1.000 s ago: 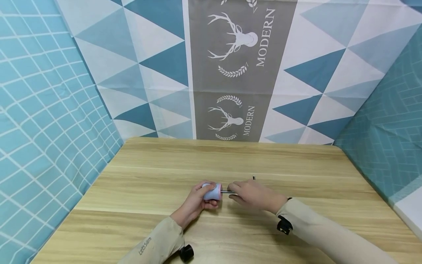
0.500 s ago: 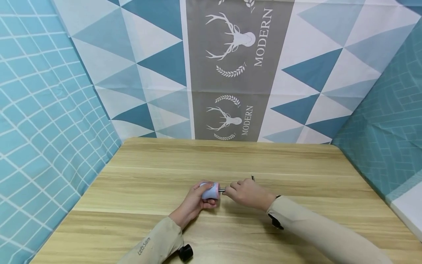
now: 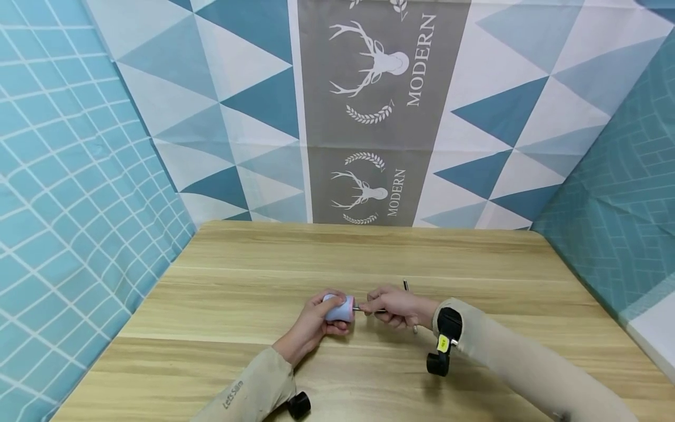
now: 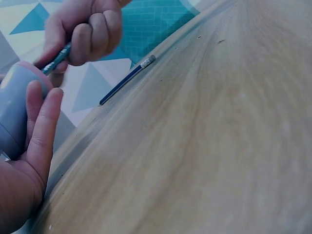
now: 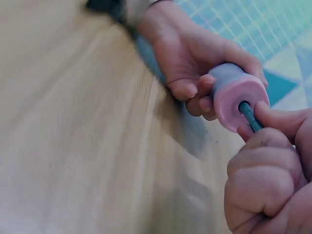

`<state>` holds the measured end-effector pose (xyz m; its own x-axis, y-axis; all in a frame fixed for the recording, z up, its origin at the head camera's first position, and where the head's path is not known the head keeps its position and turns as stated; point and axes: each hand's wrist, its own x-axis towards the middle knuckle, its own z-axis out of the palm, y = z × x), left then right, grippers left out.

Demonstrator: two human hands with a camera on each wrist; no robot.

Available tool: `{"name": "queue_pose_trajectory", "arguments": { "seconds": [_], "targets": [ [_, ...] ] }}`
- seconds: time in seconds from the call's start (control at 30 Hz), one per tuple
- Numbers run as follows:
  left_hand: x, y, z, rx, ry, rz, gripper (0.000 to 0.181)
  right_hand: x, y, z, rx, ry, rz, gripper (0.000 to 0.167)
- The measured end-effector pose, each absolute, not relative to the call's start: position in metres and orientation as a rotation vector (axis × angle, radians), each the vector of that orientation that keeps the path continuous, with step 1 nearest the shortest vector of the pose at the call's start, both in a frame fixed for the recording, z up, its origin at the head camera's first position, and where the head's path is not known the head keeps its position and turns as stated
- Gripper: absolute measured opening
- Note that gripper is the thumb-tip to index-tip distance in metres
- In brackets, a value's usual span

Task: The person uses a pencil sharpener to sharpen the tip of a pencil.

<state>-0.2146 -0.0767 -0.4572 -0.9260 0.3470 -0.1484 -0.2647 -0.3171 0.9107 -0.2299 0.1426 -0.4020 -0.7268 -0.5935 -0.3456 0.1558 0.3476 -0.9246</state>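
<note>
My left hand (image 3: 311, 322) grips a light blue pencil sharpener (image 3: 337, 309) with a pink face, held on its side above the table. A dark pencil (image 5: 249, 116) has its end in the hole of that pink face. Close to the sharpener, my right hand (image 3: 398, 306) pinches the pencil between thumb and curled fingers, which cover most of its length. The pencil's tip is hidden inside the sharpener (image 4: 13, 109).
A second pencil (image 4: 127, 80) lies on the wooden table (image 3: 253, 258) beyond my right hand, which partly covers it in the head view. Patterned cloth (image 3: 369, 117) rises behind the table's far edge.
My right hand has twisted about the pencil, and its wrist camera has swung into view. It first slid towards the sharpener, then back slightly. The left hand stays nearly in place.
</note>
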Motion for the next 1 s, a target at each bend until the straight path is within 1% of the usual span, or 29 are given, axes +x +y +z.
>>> {"name": "queue_pose_trajectory", "arguments": {
  "seconds": [0.03, 0.1, 0.17, 0.23, 0.33, 0.43, 0.5, 0.57, 0.6, 0.67, 0.73, 0.8, 0.87, 1.0],
  "targets": [
    [-0.214, -0.077, -0.458, 0.109, 1.561, 2.272, 0.009, -0.231, 0.144, -0.402, -0.301, 1.863, -1.454, 0.025],
    [-0.214, -0.077, -0.459, 0.117, 1.571, 2.260, 0.012, -0.232, 0.145, -0.404, -0.240, 1.777, -1.460, 0.024],
    [-0.214, -0.077, -0.459, 0.123, 1.576, 2.256, 0.014, -0.231, 0.146, -0.404, -0.267, 1.789, -1.460, 0.025],
    [-0.214, -0.077, -0.459, 0.128, 1.578, 2.259, 0.016, -0.229, 0.146, -0.404, -0.354, 1.896, -1.448, 0.027],
    [-0.214, -0.077, -0.458, 0.129, 1.569, 2.257, 0.016, -0.223, 0.148, -0.402, -0.713, 2.235, -1.302, 0.022],
    [-0.214, -0.078, -0.458, 0.135, 1.557, 2.251, 0.016, -0.217, 0.149, -0.401, -1.297, 2.654, -0.911, 0.016],
    [-0.214, -0.079, -0.458, 0.140, 1.544, 2.252, 0.017, -0.215, 0.151, -0.400, -1.701, 2.862, -0.569, 0.019],
    [-0.214, -0.079, -0.457, 0.146, 1.534, 2.255, 0.017, -0.216, 0.151, -0.402, -2.026, 2.987, -0.245, 0.024],
    [-0.214, -0.080, -0.457, 0.148, 1.530, 2.257, 0.016, -0.217, 0.152, -0.403, -2.142, 3.023, -0.104, 0.024],
    [-0.215, -0.080, -0.457, 0.149, 1.524, 2.259, 0.015, -0.219, 0.151, -0.406, -2.277, 3.062, 0.090, 0.024],
    [-0.215, -0.079, -0.456, 0.145, 1.519, 2.262, 0.013, -0.222, 0.149, -0.409, -2.294, 3.078, 0.161, 0.026],
    [-0.216, -0.078, -0.456, 0.132, 1.515, 2.266, 0.011, -0.223, 0.147, -0.411, -2.203, 3.066, 0.073, 0.027],
    [-0.216, -0.078, -0.456, 0.115, 1.509, 2.272, 0.009, -0.223, 0.144, -0.411, -2.024, 3.013, -0.165, 0.025],
    [-0.217, -0.078, -0.456, 0.099, 1.515, 2.277, 0.008, -0.222, 0.141, -0.405, -1.537, 2.793, -0.709, 0.027]
  ]
}}
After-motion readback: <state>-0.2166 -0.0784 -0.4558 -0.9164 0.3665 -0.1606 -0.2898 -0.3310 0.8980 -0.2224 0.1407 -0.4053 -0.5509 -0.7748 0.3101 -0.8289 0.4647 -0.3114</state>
